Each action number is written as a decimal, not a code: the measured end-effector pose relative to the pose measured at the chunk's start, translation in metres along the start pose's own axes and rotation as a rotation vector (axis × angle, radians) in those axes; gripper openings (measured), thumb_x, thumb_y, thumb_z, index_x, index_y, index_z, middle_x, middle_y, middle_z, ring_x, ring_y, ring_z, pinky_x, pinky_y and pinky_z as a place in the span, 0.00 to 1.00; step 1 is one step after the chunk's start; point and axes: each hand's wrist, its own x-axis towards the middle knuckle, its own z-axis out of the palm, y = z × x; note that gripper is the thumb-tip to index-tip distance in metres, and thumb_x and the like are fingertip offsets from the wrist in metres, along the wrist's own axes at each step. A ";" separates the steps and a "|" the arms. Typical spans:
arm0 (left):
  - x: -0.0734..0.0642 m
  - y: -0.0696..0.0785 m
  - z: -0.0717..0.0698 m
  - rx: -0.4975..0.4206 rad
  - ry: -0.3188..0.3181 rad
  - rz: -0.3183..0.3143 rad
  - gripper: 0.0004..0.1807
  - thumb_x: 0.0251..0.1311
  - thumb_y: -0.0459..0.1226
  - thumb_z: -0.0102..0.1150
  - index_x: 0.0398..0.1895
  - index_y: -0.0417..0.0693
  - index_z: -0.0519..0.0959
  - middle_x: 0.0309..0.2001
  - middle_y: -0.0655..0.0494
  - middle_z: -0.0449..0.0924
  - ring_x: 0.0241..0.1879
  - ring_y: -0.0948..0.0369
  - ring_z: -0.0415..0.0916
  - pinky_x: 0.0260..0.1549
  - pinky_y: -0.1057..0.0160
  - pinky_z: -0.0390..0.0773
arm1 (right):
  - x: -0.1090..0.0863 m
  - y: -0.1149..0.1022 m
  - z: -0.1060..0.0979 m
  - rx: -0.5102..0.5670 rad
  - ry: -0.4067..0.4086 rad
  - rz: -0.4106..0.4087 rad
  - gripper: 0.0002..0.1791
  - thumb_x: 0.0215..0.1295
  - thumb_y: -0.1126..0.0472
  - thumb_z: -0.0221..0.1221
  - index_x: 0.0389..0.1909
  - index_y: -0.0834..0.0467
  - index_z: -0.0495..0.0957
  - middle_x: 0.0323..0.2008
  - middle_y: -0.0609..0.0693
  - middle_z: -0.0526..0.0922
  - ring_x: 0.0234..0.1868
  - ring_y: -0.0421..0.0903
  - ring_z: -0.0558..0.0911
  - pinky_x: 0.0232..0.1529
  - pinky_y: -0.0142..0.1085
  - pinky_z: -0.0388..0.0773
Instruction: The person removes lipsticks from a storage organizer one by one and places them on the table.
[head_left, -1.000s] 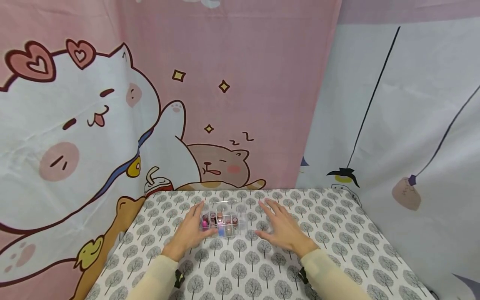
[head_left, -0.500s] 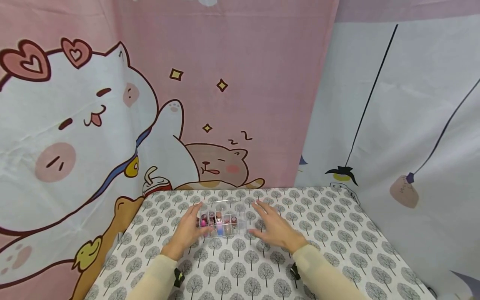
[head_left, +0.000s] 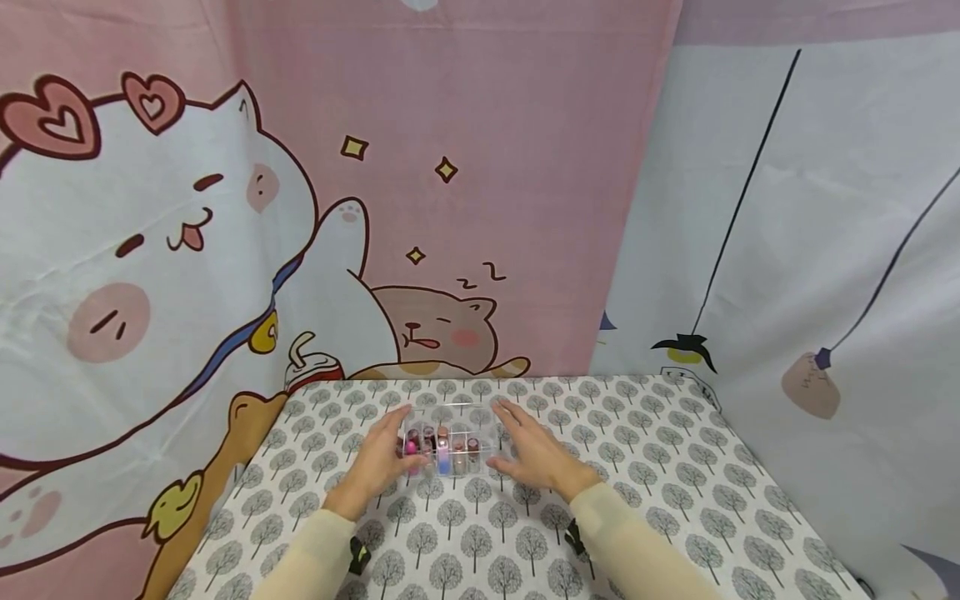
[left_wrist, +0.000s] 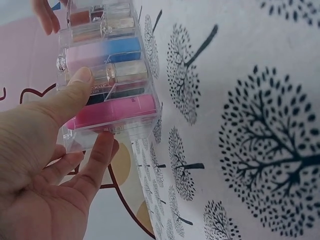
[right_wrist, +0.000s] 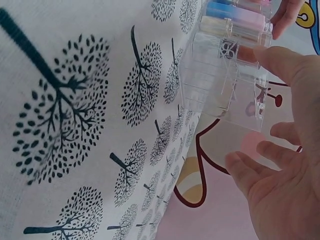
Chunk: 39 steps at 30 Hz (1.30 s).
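A clear lipstick organizer (head_left: pixel 486 421) stands on the tree-print cloth between both hands. Several tubes fill part of it, among them a pink-to-blue tube (head_left: pixel 443 458) and a bright pink tube (left_wrist: pixel 117 111). My left hand (head_left: pixel 378 458) pinches the organizer's left end, thumb over the front edge and fingertips against the side wall. Around the right end my right hand (head_left: pixel 528 446) is spread, its thumb (right_wrist: pixel 280 62) at the rim; whether it touches I cannot tell. The right hand's other fingers are extended, apart from the wall in the right wrist view. Compartments at that end hold no tubes.
The white cloth (head_left: pixel 480 542) with grey trees covers the table. Behind it hangs a pink curtain (head_left: pixel 525 208) with cartoon cats, and a pale curtain (head_left: pixel 750 250) hangs at the right. Dark straps show at both wrists.
My right hand has moved left, in to the organizer's right end. The organizer has turned slightly and sits straighter, with the left hand still at its left end.
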 end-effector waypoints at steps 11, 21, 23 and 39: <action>-0.002 0.012 0.006 0.004 -0.049 0.023 0.61 0.57 0.46 0.92 0.91 0.44 0.65 0.88 0.33 0.68 0.71 0.36 0.85 0.78 0.30 0.83 | -0.008 0.007 0.001 0.068 -0.031 0.022 0.61 0.76 0.43 0.78 0.97 0.56 0.51 0.96 0.60 0.53 0.90 0.67 0.69 0.90 0.64 0.69; -0.006 0.024 0.013 -0.017 -0.072 0.036 0.61 0.55 0.48 0.93 0.90 0.46 0.67 0.84 0.37 0.75 0.56 0.49 0.90 0.64 0.41 0.94 | -0.021 0.008 -0.009 0.068 -0.035 0.066 0.61 0.74 0.43 0.79 0.95 0.59 0.55 0.94 0.61 0.60 0.84 0.66 0.78 0.87 0.63 0.76; -0.007 0.025 0.015 -0.017 -0.081 0.039 0.61 0.55 0.48 0.94 0.90 0.46 0.67 0.81 0.38 0.77 0.47 0.57 0.88 0.54 0.48 0.96 | -0.024 0.008 -0.011 0.060 -0.028 0.057 0.60 0.74 0.44 0.80 0.94 0.61 0.57 0.93 0.62 0.61 0.84 0.66 0.78 0.86 0.62 0.77; -0.016 0.043 0.024 -0.019 -0.088 0.090 0.63 0.50 0.48 0.96 0.85 0.40 0.68 0.79 0.34 0.78 0.66 0.37 0.86 0.70 0.36 0.91 | -0.046 0.013 -0.021 0.059 -0.018 0.038 0.59 0.74 0.47 0.79 0.94 0.62 0.57 0.92 0.65 0.63 0.79 0.67 0.82 0.84 0.65 0.80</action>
